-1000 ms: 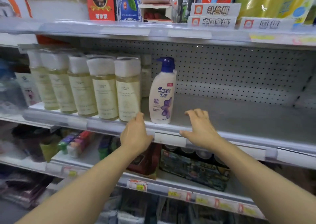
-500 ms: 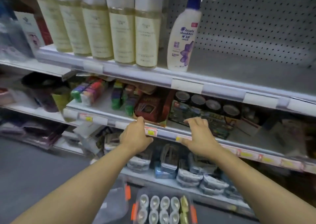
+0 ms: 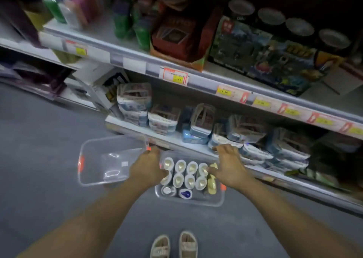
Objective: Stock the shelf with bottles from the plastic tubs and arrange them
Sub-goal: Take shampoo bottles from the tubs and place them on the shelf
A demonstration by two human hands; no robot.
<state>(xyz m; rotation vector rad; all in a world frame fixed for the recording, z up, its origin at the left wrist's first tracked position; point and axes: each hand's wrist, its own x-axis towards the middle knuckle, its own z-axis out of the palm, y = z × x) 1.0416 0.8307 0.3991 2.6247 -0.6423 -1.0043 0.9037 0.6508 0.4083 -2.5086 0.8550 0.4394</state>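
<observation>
Bottles [image 3: 190, 176] are standing upright, caps up, packed in the clear tub [image 3: 219, 199] on the floor by the bottom shelf's front edge | left hand [image 3: 147, 169] and right hand [image 3: 228, 166] are hovering directly above, equally near | each grip holding nothing, fingers loosely curled | price tags blurred, "14.90" possibly.

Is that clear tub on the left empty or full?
Empty: the left tub shows only its bare bottom, while the right tub holds standing bottles.
</observation>
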